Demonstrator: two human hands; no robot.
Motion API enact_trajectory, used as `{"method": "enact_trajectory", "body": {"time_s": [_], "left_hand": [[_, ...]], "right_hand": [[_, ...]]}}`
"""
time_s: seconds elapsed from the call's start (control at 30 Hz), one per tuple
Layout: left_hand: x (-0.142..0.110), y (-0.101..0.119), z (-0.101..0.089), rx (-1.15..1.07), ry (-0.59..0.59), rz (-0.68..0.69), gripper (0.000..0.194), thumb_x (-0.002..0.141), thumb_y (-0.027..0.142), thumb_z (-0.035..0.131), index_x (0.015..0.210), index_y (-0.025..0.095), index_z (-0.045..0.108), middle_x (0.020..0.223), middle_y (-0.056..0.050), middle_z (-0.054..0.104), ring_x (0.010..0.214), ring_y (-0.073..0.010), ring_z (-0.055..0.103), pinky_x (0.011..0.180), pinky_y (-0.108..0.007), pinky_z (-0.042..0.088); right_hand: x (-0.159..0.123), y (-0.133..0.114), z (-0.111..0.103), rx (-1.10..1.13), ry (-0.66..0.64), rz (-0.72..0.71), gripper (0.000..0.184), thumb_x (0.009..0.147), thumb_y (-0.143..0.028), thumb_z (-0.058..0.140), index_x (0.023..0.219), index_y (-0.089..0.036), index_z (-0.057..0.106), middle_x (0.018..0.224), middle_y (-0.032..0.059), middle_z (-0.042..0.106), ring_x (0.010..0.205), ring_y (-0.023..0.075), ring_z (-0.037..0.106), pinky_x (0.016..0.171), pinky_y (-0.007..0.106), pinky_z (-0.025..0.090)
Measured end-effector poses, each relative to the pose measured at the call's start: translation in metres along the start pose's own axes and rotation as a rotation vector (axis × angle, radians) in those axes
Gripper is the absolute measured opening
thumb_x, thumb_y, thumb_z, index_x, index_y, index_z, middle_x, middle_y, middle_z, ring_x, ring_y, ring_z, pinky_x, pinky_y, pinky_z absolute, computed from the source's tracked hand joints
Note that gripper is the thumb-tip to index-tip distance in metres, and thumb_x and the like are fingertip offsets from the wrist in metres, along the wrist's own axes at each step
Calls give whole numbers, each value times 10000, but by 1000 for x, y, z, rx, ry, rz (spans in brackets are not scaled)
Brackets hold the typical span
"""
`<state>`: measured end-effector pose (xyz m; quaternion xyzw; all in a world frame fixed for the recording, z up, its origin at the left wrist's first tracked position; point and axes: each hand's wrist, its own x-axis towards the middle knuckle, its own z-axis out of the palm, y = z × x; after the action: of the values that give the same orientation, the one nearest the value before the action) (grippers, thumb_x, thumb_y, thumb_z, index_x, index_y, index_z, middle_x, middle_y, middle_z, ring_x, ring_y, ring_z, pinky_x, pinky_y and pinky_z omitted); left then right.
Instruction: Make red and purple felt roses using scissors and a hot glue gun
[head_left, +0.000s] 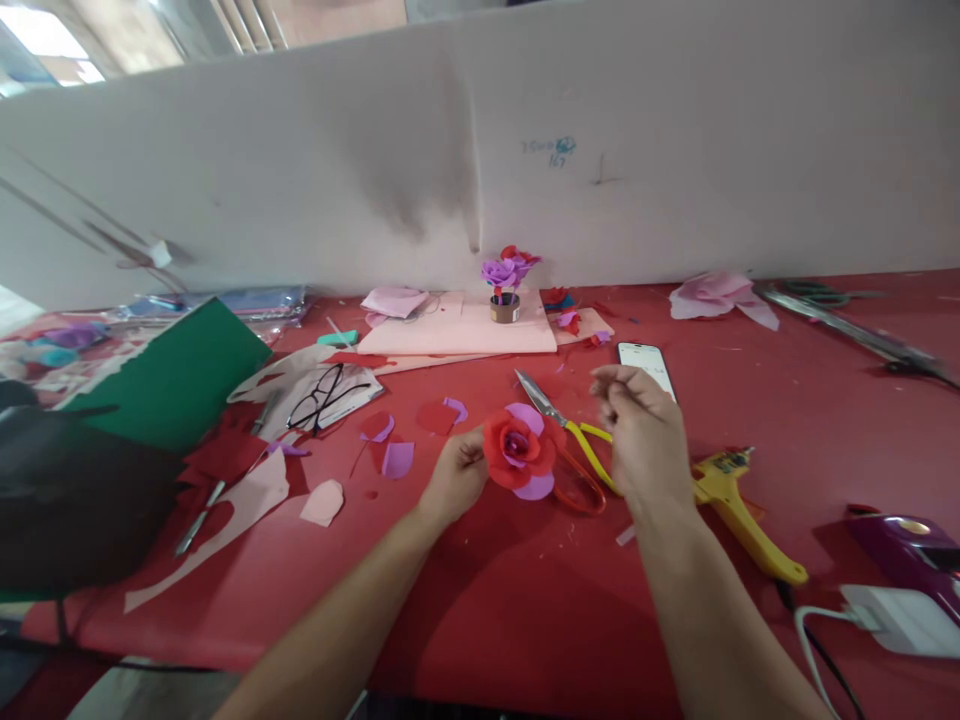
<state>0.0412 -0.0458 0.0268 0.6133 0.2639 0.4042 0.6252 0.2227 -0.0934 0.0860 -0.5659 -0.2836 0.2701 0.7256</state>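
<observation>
My left hand (456,475) pinches a flower (501,455) of red and purple petals, facing up toward me. To its right my right hand (646,432) is raised with thumb and fingers drawn together; whether something small is between them I cannot make out. Scissors (534,392) with yellow and red handles lie between the hands, partly behind the flower. A yellow glue gun (739,520) rests right of my right wrist. Loose purple and red petals (398,460) lie left of the flower, along with a pale pink petal (323,503).
At the back, a small pot (505,309) of purple and red flowers stands on pink sheets (450,335). A phone (646,365) lies behind my right hand. Eyeglasses (324,398), a green board (180,375) and a dark bag (82,490) are left; a white charger (904,618) is right.
</observation>
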Motion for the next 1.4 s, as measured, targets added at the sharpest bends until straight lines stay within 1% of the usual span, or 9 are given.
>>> {"method": "enact_trajectory", "body": {"time_s": [0.1, 0.17, 0.3, 0.37, 0.63, 0.87, 1.2, 1.3, 1.4], "left_hand": [[1, -2, -3, 1, 6, 18, 121, 713, 290, 705, 707, 171, 731, 787, -47, 719, 754, -179, 635, 754, -310, 519], [2, -1, -5, 40, -17, 24, 112, 747, 262, 662, 728, 177, 734, 802, -49, 716, 795, -186, 637, 791, -320, 510], [1, 4, -6, 168, -79, 41, 147, 772, 188, 598, 732, 182, 740, 786, -61, 700, 811, -187, 619, 797, -320, 492], [0, 5, -5, 214, -119, 66, 170, 775, 161, 582, 722, 183, 741, 765, -66, 685, 796, -182, 603, 777, -312, 488], [-1, 10, -3, 173, -158, 58, 132, 773, 194, 628, 693, 180, 731, 781, -67, 661, 739, -154, 584, 737, -285, 486], [0, -6, -5, -15, -5, -23, 111, 717, 287, 713, 741, 182, 742, 793, -51, 704, 730, -162, 600, 759, -317, 510], [5, -8, -9, 5, 382, 73, 21, 660, 158, 682, 650, 162, 700, 650, 1, 675, 615, -129, 576, 669, -268, 502], [7, -5, -15, 71, 460, 145, 69, 641, 113, 632, 601, 150, 675, 610, 6, 656, 615, -133, 576, 662, -262, 499], [11, -4, -22, 122, 539, 197, 82, 626, 115, 607, 615, 141, 683, 606, 3, 656, 607, -131, 569, 641, -252, 489]], "right_hand": [[2, -5, -8, 9, 45, -166, 167, 673, -137, 500, 521, -206, 505, 502, -41, 384, 486, 98, 319, 462, 251, 218], [-2, -10, -8, -34, -116, -116, 205, 725, -194, 503, 520, -206, 507, 505, -37, 401, 483, 100, 327, 465, 249, 241], [-17, -12, 7, -255, -569, 73, 136, 784, -344, 610, 810, -219, 655, 771, -7, 608, 690, 135, 520, 629, 255, 401], [-24, -9, 16, -270, -642, 111, 197, 794, -400, 625, 800, -207, 663, 763, -4, 623, 719, 146, 542, 670, 268, 415], [-22, 0, 19, -73, -470, 253, 283, 751, -464, 681, 710, -183, 677, 641, -27, 567, 595, 100, 475, 579, 239, 378], [-14, -6, 13, 152, -157, 250, 402, 773, -560, 639, 620, -199, 549, 444, -92, 259, 416, 65, 195, 415, 233, 155], [-17, 0, 9, 39, -186, 200, 407, 776, -574, 626, 639, -199, 550, 496, -76, 269, 451, 78, 235, 443, 234, 181], [-17, 5, 8, -133, -295, 141, 358, 818, -524, 583, 662, -202, 562, 504, -69, 292, 457, 91, 276, 453, 237, 222], [-17, 8, 8, -418, -414, -24, 245, 855, -421, 524, 765, -215, 622, 571, -27, 471, 533, 135, 439, 540, 266, 356]]}}
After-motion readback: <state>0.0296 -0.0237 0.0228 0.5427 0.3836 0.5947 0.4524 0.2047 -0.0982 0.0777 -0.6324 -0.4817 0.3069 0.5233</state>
